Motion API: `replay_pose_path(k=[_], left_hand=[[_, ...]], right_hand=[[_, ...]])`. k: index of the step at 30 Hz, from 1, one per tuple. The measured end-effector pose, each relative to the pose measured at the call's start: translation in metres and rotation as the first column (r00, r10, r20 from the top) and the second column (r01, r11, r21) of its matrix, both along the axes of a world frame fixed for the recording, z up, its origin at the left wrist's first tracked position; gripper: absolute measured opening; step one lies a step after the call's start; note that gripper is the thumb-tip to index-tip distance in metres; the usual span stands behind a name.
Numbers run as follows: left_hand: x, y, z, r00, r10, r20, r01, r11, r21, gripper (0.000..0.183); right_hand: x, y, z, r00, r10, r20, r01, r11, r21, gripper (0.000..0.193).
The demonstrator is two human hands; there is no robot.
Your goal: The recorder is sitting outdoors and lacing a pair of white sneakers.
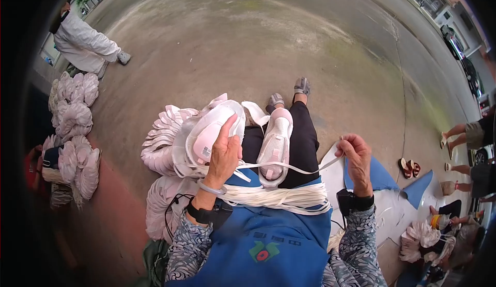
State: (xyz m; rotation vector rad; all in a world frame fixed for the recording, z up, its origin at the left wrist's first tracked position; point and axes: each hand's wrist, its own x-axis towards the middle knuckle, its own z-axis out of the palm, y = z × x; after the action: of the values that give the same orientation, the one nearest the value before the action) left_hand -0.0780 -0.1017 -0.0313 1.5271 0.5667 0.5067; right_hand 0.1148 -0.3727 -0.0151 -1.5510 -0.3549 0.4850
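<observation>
My left hand (pixel 225 155) is closed on a pale pink and white shoe upper (pixel 204 134) at the left of my lap, its fingers partly hidden. A white shoelace (pixel 305 171) runs from beside that hand to my right hand (pixel 355 157), where thumb and fingertips pinch its end. Under the lace, along my thighs, lies another pink and white shoe upper (pixel 275 147). A thick bundle of white laces (pixel 274 196) rests across my lap on the blue apron (pixel 263 235).
Stacked shoe uppers (pixel 163 139) stand at my left, with more piles (pixel 77 111) farther left near a person in pale clothing (pixel 85 39). At right are blue and white sheets (pixel 380 176), brown sandals (pixel 408 168), and other people with more uppers (pixel 421 240).
</observation>
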Motion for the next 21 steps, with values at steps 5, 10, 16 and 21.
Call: replay_pose_path(k=[5, 10, 16, 21], left_hand=[[0.031, -0.004, -0.015, 0.99, -0.095, -0.104, 0.123, 0.944, 0.306, 0.021], [0.056, -0.016, -0.054, 0.948, -0.128, -0.293, 0.267, 0.821, 0.505, 0.021], [0.064, -0.018, -0.072, 0.95, -0.165, -0.264, 0.291, 0.772, 0.565, 0.019], [0.07, -0.016, -0.073, 0.965, -0.19, -0.183, 0.264, 0.695, 0.669, 0.014]], right_hand=[[-0.018, 0.065, -0.043, 0.858, 0.277, 0.432, -0.107, 0.92, -0.378, 0.01], [-0.021, 0.099, -0.073, 0.806, 0.327, 0.494, -0.104, 0.899, -0.425, 0.011], [-0.02, 0.106, -0.076, 0.752, 0.393, 0.529, -0.098, 0.86, -0.501, 0.009], [-0.023, 0.113, -0.069, 0.699, 0.477, 0.533, -0.074, 0.789, -0.61, 0.011]])
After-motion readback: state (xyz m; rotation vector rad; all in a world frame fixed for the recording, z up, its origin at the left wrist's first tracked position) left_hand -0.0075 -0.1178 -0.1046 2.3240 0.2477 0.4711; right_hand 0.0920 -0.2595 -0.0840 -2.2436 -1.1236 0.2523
